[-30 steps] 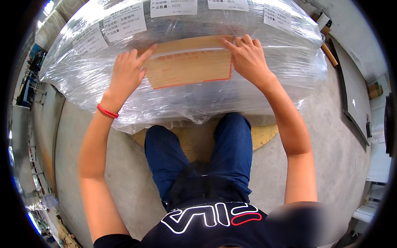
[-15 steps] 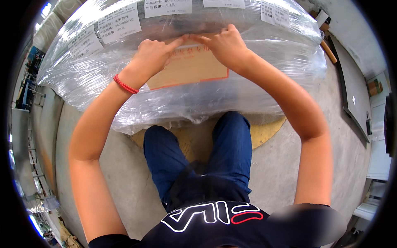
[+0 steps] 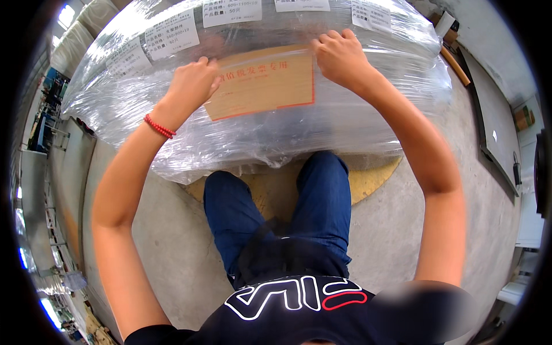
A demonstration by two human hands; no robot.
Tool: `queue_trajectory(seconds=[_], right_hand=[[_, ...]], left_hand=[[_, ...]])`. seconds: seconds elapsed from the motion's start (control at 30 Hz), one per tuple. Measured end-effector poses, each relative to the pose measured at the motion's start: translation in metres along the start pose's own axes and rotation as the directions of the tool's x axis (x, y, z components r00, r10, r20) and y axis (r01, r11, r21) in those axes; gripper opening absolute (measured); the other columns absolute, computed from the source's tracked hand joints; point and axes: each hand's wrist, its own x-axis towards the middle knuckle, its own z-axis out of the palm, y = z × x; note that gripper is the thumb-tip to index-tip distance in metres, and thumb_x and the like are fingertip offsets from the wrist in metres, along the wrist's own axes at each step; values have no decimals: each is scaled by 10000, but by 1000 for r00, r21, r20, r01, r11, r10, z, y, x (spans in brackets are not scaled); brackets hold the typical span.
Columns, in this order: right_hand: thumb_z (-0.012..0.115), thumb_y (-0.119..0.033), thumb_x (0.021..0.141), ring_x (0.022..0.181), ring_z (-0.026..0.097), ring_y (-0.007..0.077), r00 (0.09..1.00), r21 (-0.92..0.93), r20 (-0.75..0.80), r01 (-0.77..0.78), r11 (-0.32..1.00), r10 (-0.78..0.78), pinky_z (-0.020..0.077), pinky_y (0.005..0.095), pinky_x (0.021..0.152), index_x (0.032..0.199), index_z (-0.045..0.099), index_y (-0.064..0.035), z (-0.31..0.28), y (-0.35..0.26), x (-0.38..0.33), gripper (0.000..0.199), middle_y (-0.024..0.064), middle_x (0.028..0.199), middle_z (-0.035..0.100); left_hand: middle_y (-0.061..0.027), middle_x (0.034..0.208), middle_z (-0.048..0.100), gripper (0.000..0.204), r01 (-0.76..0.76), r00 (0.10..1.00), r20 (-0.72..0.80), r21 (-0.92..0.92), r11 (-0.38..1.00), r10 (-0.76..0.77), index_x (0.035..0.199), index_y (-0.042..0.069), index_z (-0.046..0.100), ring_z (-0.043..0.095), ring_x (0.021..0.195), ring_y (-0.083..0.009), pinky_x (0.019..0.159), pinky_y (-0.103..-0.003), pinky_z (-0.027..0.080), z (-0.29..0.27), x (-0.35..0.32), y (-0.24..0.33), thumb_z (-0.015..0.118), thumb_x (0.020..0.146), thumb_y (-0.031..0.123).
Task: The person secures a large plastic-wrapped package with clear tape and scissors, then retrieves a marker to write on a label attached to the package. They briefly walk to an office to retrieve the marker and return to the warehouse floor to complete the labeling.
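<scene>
A large stack wrapped in clear stretch film (image 3: pixel 322 126) stands in front of me. A brown paper envelope (image 3: pixel 261 83) with a red border lies flat against the film. My left hand (image 3: pixel 192 86) presses on the envelope's upper left corner, fingers curled. My right hand (image 3: pixel 339 54) presses on its upper right corner. A red bead bracelet (image 3: pixel 159 126) circles my left wrist. Neither hand holds anything separate from the envelope; both rest on it.
White paper labels (image 3: pixel 172 37) are stuck along the top of the wrapped stack. The stack sits on a round yellow base (image 3: pixel 374 178) on a grey concrete floor (image 3: pixel 172 259). A dark board (image 3: pixel 489 132) lies at right; shelving stands at far left.
Both hands have moved apart from the middle of the envelope's top edge out to its two upper corners. The envelope stays flat on the film.
</scene>
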Motion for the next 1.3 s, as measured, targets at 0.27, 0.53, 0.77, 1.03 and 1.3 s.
queue_trajectory(seconds=[0.27, 0.53, 0.77, 1.03, 1.3], right_hand=[[517, -41, 729, 1100, 464, 279, 905, 270, -364, -125, 955, 222, 414, 437, 834, 1034, 471, -15, 14, -33, -42, 310, 110, 1005, 514], [528, -29, 692, 1065, 463, 259, 895, 300, -336, -195, 934, 295, 423, 388, 772, 964, 491, -23, 29, -40, -34, 275, 91, 952, 515], [533, -35, 680, 910, 491, 208, 927, 273, -271, -184, 944, 259, 378, 375, 684, 876, 553, -67, 28, -31, -27, 199, 30, 867, 533], [508, -39, 696, 898, 504, 217, 948, 328, -163, -207, 922, 271, 366, 390, 706, 705, 599, -69, 24, -26, -17, 97, 49, 830, 547], [503, -49, 724, 902, 502, 217, 943, 316, -182, -211, 925, 277, 370, 395, 724, 774, 598, -72, 25, -27, -19, 110, 47, 846, 545]], left_hand=[[-130, 829, 537, 332, 82, 931, -360, 41, 996, -62, 1005, 4, 499, 533, 832, -294, 783, -392, 416, 19, -31, 28, 615, 731, 149], [-108, 823, 527, 267, 57, 945, -314, -125, 991, -94, 933, 33, 511, 517, 793, -276, 722, -367, 403, 17, -25, 19, 621, 725, 160], [-98, 833, 519, 190, 38, 937, -333, -201, 979, -104, 850, 38, 536, 510, 807, -273, 718, -364, 386, 23, -21, 17, 614, 723, 155], [-91, 853, 496, 205, 61, 903, -398, -250, 966, -160, 853, 46, 527, 488, 840, -257, 761, -358, 362, 32, -29, 27, 625, 693, 128], [-93, 871, 503, 240, 71, 910, -384, -234, 970, -159, 893, 43, 528, 496, 847, -262, 763, -356, 371, 32, -25, 27, 627, 696, 137]])
